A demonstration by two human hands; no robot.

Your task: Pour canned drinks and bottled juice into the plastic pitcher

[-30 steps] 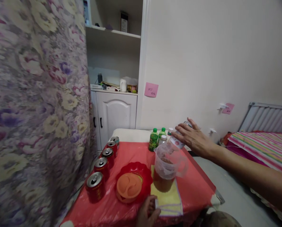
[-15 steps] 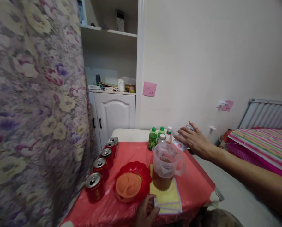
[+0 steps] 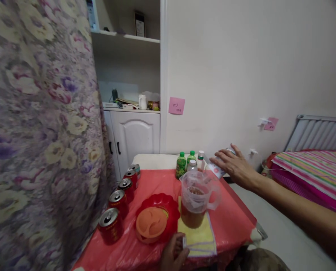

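At the right rear edge of the table, my right hand [image 3: 235, 165] is wrapped over a white can [image 3: 217, 168], which is tilted. My left hand [image 3: 175, 250] is low at the table's front edge, its fingers curled around a small white thing [image 3: 184, 242] too small to name. Just beyond it a clear plastic jug [image 3: 194, 203] of brown liquid stands on a yellow cloth [image 3: 198, 239]. Left of the jug, an orange divided dish [image 3: 151, 224] rests in a red scalloped plate [image 3: 172, 210].
Several cans [image 3: 111, 226] line the table's left side. Green-capped bottles [image 3: 181, 165] and white-capped bottles [image 3: 201, 161] stand behind the jug. A floral curtain [image 3: 43, 131] hangs at left, and a striped bed [image 3: 314, 173] is at right.
My right hand has shifted slightly to the right with the white can. My left hand stays in nearly the same place. The view has shifted a little.
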